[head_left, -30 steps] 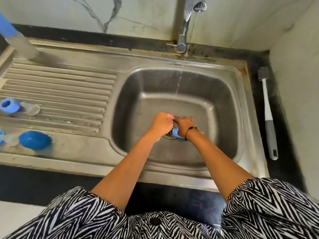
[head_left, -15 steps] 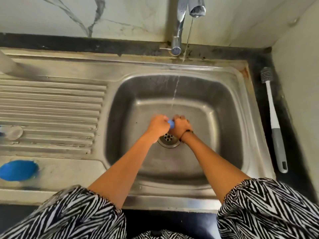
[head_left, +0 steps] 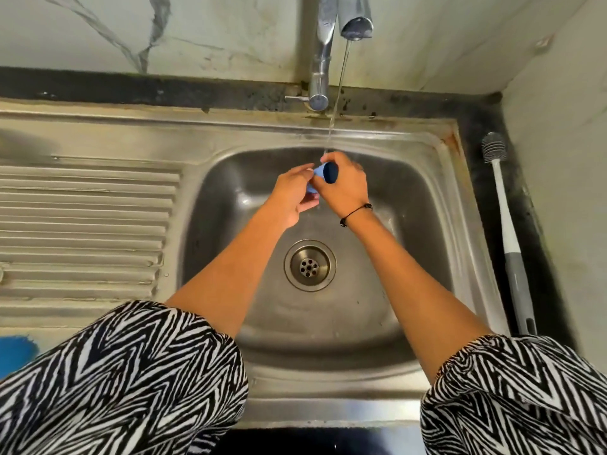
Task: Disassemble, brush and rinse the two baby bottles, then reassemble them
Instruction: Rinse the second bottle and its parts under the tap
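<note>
Under the tap (head_left: 345, 24), right hand (head_left: 345, 188) grips a blue bottle part (head_left: 328, 172), possibly a collar; left hand (head_left: 292, 195) pinches its near end.

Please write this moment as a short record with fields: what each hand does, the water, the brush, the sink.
left hand: holds blue bottle part
right hand: grips the same part
water: thin stream from tap falls onto the hands
bottle brush: lies on the counter, right of sink
sink: drain uncovered
</note>
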`<state>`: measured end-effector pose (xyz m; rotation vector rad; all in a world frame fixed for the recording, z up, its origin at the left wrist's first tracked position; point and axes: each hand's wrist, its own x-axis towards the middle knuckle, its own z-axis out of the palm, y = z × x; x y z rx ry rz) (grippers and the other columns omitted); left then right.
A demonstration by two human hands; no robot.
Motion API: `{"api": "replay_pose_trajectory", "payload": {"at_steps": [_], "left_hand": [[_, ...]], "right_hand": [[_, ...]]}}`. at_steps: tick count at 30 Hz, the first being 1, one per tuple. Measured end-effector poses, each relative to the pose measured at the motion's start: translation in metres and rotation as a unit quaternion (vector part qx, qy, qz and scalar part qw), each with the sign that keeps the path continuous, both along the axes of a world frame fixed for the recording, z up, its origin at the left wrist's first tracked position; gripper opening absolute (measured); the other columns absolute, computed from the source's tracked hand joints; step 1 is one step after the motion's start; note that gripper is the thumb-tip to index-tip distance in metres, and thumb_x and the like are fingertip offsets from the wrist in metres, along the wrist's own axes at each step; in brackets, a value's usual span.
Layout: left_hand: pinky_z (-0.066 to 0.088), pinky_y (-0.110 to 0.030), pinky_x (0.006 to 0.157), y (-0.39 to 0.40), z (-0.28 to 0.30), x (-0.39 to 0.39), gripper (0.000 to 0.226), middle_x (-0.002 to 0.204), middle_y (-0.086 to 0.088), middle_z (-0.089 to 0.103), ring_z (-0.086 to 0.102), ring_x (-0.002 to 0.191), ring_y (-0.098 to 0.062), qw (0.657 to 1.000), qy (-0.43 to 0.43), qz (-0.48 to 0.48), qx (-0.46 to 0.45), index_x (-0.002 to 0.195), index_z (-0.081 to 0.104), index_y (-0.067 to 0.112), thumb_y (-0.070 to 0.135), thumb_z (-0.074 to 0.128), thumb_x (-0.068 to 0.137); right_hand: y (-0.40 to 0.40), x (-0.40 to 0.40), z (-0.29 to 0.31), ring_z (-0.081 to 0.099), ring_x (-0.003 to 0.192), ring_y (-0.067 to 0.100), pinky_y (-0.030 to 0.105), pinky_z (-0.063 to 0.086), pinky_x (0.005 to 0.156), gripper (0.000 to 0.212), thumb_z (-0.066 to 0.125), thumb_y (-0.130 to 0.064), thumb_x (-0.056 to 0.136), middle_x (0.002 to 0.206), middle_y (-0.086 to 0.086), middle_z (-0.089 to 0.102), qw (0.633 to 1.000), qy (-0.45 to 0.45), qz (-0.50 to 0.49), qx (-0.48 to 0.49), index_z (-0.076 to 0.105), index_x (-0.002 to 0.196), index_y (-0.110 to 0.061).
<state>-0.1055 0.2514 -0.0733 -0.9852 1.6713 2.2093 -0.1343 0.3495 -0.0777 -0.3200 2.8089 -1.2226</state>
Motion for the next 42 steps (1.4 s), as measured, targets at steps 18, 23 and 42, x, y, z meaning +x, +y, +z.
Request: {"api": "replay_pose_trajectory", "payload": {"at_steps": [18,23,42], "left_hand": [[0.052,-0.029,0.063,0.008,0.007,-0.007,0.032,0.085,-0.010,0.063,0.062,0.073,-0.018,0.978,0.002,0.123,0.168,0.105,0.055,0.006,0.030,0.033,0.104],[0.052,-0.032,0.075,-0.001,0.000,0.003,0.026,0.090,-0.013,0.062,0.059,0.076,-0.020,0.977,-0.008,0.145,0.154,0.092,0.056,0.006,0.021,0.037,0.102],[0.052,-0.032,0.072,-0.003,0.013,0.018,0.019,0.081,-0.006,0.064,0.060,0.076,-0.019,0.935,0.115,0.145,0.304,0.098,0.063,0.009,0.010,0.045,0.091]], "right_hand": [[-0.002,0.003,0.015,0.059,0.097,0.018,0.025,0.049,0.083,0.047,0.080,-0.024,0.071,0.107,0.001,0.061,0.994,0.005,-0.003,-0.114,0.059,0.111,-0.009],[-0.009,0.008,0.027,0.058,0.095,0.020,0.031,0.048,0.077,0.053,0.074,-0.023,0.077,0.114,0.007,0.062,0.995,0.070,0.008,-0.076,0.050,0.123,-0.010],[-0.012,0.019,0.054,0.060,0.101,0.026,0.032,0.048,0.081,0.048,0.069,-0.029,0.081,0.113,0.008,0.063,0.999,0.005,-0.012,-0.052,0.051,0.122,-0.012]]}}
